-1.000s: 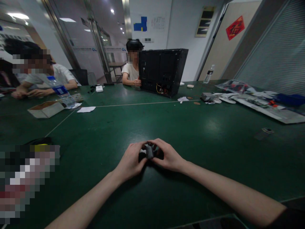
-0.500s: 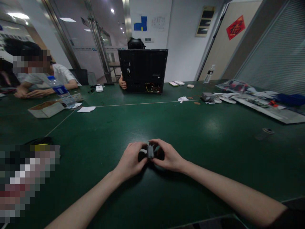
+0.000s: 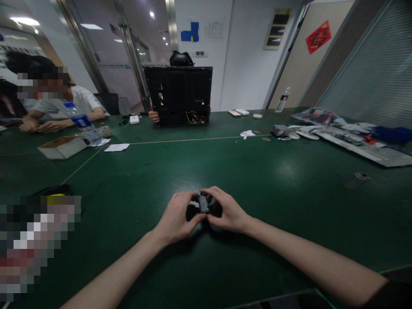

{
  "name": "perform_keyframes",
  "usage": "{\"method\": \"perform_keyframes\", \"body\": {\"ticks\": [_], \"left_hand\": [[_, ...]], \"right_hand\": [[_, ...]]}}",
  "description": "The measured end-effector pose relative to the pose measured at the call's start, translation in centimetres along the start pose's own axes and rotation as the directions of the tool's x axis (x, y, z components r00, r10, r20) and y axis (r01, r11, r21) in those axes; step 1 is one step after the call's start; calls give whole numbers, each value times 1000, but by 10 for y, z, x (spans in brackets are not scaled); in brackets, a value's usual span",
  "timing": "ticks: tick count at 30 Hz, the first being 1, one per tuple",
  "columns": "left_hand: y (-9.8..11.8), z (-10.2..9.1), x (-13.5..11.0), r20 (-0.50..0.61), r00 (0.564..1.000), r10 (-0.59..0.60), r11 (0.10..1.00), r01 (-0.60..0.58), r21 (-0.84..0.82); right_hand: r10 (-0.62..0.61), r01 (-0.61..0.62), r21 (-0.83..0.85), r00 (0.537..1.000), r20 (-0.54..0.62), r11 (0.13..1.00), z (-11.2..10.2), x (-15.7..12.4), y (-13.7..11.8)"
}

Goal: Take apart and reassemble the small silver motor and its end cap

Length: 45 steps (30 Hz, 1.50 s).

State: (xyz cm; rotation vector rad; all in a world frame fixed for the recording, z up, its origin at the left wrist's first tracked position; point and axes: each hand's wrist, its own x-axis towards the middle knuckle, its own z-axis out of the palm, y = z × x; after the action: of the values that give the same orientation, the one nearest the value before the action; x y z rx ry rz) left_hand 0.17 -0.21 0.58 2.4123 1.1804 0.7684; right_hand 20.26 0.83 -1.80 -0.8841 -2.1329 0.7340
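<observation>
Both of my hands meet over the near middle of the green table. Between them sits a small dark grey part; what it is I cannot make out. My left hand curls its fingers round the part from the left. My right hand pinches the same part from the right, fingers bent over its top. The underside of the part is hidden by my fingers.
A person across the table holds an upright black computer case. Another person sits at far left by a water bottle and an open cardboard box. Papers, bags and small parts litter the right side. A small round cap lies at right.
The person opposite has turned and slid the black computer case to the left. My hands stay closed on the small part, barely shifting.
</observation>
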Motion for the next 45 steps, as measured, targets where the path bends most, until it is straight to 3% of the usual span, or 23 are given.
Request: {"method": "perform_keyframes", "body": {"ticks": [9,19,26,31,39,45], "left_hand": [[-5,2,-1,-3,1000,2,1000,-2,10],[-3,-1,2,62,998,-33,999,30,39],[-4,0,0,72,997,-13,1000,13,13],[-3,-3,0,79,997,5,999,-2,-34],[-2,0,1,7,1000,-27,999,27,-22],[-4,2,2,-6,1000,-30,1000,30,9]], "right_hand": [[-7,8,50,1000,-16,999,2,1,2],[167,-182,154,980,109,971,-3,5,2],[179,-196,158,977,117,968,-4,6,-1],[121,-135,145,988,98,980,0,3,-1],[-13,14,-32,1000,20,999,7,-2,3],[-95,104,-142,993,69,984,4,-2,-2]]}}
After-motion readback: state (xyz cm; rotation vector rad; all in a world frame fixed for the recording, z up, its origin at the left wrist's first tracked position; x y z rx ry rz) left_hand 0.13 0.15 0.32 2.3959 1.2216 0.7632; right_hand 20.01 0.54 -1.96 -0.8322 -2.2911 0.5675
